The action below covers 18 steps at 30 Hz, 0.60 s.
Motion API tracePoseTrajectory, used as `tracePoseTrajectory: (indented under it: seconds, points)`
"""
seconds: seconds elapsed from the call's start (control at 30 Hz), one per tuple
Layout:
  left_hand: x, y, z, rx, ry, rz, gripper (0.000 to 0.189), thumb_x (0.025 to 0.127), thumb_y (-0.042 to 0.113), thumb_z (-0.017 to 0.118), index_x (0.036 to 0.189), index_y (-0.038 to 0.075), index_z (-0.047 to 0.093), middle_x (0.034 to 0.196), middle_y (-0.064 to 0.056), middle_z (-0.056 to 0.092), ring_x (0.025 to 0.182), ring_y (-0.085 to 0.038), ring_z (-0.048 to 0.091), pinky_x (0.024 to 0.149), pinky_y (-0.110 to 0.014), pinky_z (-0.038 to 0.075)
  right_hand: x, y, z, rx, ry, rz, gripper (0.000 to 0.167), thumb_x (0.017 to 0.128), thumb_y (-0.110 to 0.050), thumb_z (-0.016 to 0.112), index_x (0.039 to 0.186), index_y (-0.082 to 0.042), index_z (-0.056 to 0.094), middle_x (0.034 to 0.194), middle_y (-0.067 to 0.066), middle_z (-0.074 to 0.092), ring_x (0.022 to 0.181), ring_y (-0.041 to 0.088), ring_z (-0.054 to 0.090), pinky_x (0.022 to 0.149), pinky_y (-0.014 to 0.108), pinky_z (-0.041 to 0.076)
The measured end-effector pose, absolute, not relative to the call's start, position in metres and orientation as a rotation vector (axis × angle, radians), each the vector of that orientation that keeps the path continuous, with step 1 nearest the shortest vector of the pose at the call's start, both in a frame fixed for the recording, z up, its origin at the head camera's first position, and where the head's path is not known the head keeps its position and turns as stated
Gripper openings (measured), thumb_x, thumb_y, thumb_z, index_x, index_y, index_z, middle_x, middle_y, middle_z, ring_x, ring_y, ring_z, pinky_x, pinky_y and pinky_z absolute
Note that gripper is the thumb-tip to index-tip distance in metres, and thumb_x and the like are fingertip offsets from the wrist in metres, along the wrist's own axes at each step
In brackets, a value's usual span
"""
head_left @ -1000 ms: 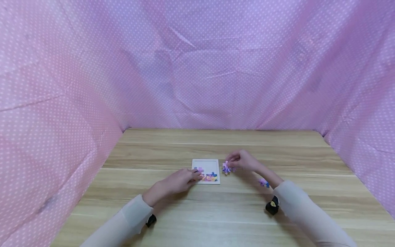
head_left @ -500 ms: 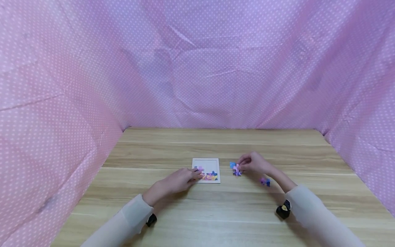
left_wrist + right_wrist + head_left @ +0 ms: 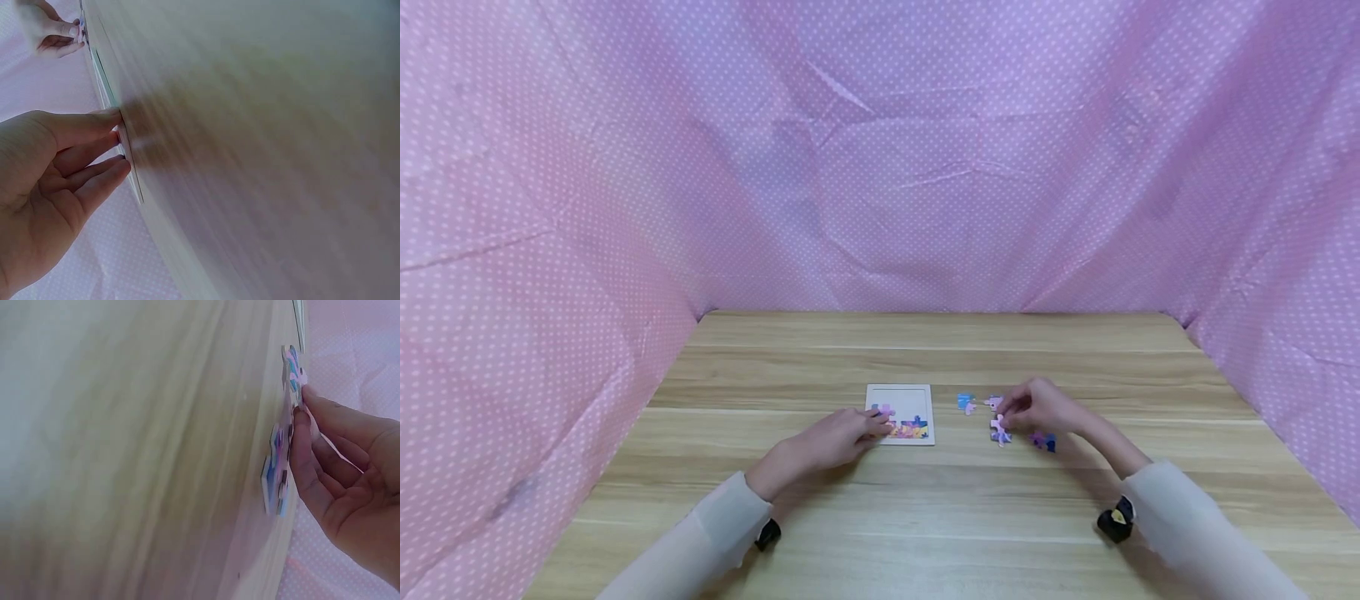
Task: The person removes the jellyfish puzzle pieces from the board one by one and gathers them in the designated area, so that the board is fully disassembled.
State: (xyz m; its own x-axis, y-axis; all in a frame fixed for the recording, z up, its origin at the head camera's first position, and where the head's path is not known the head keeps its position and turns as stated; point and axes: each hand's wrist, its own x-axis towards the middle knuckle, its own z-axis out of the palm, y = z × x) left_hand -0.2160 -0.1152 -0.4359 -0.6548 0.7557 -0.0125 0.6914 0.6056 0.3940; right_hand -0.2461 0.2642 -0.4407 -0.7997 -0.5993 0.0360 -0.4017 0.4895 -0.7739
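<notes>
In the head view, my right hand (image 3: 1047, 407) pinches a pink-and-purple jigsaw piece (image 3: 999, 432) between thumb and fingers, low over the table. The right wrist view shows that jigsaw piece (image 3: 292, 370) edge-on at the fingertips. My left hand (image 3: 841, 438) rests its fingertips on the left side of a white square puzzle tray (image 3: 931, 415), hiding part of that edge. Thumb and fingers of the left hand (image 3: 69, 162) lie against the tray's edge in the left wrist view. Fitted jigsaw pieces (image 3: 913, 428), yellow, orange and purple, line the tray's near side.
Loose blue-and-pink pieces (image 3: 966, 403) lie right of the tray. Another pink piece (image 3: 992, 402) lies beside the right fingertips, and purple-and-blue pieces (image 3: 1043, 441) lie below the right hand. Pink dotted cloth (image 3: 880, 208) hangs around the wooden table (image 3: 880, 517).
My right hand has moved right and slightly nearer with the jigsaw piece, away from the tray. Loose pieces it covered now show. The left hand stays in place.
</notes>
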Motion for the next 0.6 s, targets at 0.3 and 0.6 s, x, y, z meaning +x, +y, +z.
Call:
tracePoseTrajectory:
  seconds: [0.3,0.6]
  points:
    - [-0.2168,-0.1151,-0.4402,1.241,2.671,0.545,0.027,0.101,0.004,0.060,0.126,0.003,0.070,0.137,-0.013,0.060,0.131,-0.028,0.053,0.108,-0.044,0.043,-0.2447,0.2670,-0.4408,-0.747,2.487,-1.171,0.007,0.086,0.003,0.075,0.092,0.006,0.073,0.081,0.009,0.071,0.070,0.009,0.062,0.061,0.021,0.053]
    - [-0.2190,-0.1146,-0.4404,1.244,2.665,0.553,0.025,0.100,0.004,0.061,0.123,0.004,0.071,0.131,-0.011,0.063,0.129,-0.025,0.055,0.107,-0.040,0.045,-0.2483,0.2691,-0.4388,-0.775,2.457,-1.157,0.009,0.089,0.004,0.071,0.097,0.008,0.071,0.083,0.010,0.071,0.070,0.012,0.063,0.059,0.023,0.054]
